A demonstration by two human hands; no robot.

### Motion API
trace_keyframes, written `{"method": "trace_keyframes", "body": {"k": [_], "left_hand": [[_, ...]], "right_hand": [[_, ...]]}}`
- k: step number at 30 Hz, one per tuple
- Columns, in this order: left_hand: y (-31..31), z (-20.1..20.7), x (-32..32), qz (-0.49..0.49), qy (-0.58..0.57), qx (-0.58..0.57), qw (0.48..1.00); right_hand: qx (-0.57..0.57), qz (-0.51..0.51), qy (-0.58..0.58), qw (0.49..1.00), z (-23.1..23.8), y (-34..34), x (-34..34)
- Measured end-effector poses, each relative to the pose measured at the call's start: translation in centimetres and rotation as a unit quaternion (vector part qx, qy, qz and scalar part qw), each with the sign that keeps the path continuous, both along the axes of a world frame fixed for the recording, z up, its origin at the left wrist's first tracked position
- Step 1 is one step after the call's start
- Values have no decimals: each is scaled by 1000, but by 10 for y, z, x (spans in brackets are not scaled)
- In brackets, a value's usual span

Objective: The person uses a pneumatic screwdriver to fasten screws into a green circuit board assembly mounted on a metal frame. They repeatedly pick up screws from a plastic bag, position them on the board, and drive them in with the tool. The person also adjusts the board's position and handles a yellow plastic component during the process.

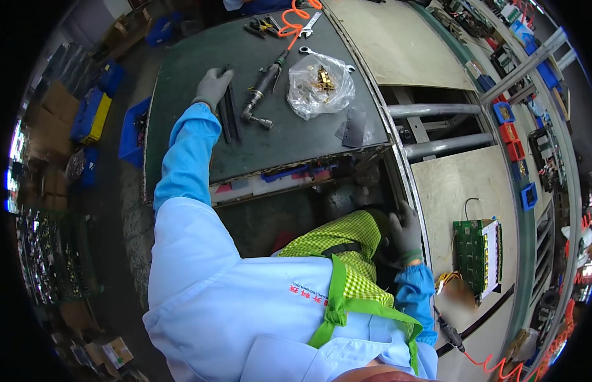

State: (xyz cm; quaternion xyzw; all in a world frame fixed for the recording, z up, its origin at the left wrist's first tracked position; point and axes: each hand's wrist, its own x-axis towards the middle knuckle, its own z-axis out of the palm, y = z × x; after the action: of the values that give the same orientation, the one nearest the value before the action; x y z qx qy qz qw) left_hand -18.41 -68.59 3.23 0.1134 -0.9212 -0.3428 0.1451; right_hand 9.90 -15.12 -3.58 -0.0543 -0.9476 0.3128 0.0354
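Our left hand (212, 86), gloved grey, rests palm down on the black strips (229, 113) at the far left of the green bench (181, 76), fingers flat rather than curled, likely pinning them. An air driver (263, 86) and a bag of brass parts (320, 84) lie just right of them. Our right hand (405, 230) reaches near the conveyor's edge; we cannot tell what it grips.

1 head-worn fisheye view looks steeply down from above the person's chest, whose light blue coat (245, 299) fills the lower centre, close up; the dark worktable (257, 146) lies farther off at upper centre, a conveyor (461, 184) curving along the right rim
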Motion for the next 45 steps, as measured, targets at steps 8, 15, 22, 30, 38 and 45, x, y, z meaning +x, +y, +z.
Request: {"method": "trace_keyframes", "body": {"k": [8, 15, 22, 30, 38, 45], "left_hand": [[116, 3, -52, -144, -77, 624, 764], [191, 43, -66, -144, -149, 567, 797], [226, 2, -120, -321, 23, 513, 796], [465, 41, 119, -588, 8, 335, 736], [612, 43, 261, -819, 130, 90, 552], [670, 8, 306, -715, 307, -110, 618]], "right_hand": [[-116, -60, 46, 990, -24, -1, 64], [-200, -145, 17, 969, -21, 8, 105], [-316, -235, 49, 918, -26, 20, 166], [-233, -396, 259, 849, 24, 68, 201], [-35, -718, 359, 595, 39, 148, 336], [-64, -746, 118, 652, 14, 192, 328]]}}
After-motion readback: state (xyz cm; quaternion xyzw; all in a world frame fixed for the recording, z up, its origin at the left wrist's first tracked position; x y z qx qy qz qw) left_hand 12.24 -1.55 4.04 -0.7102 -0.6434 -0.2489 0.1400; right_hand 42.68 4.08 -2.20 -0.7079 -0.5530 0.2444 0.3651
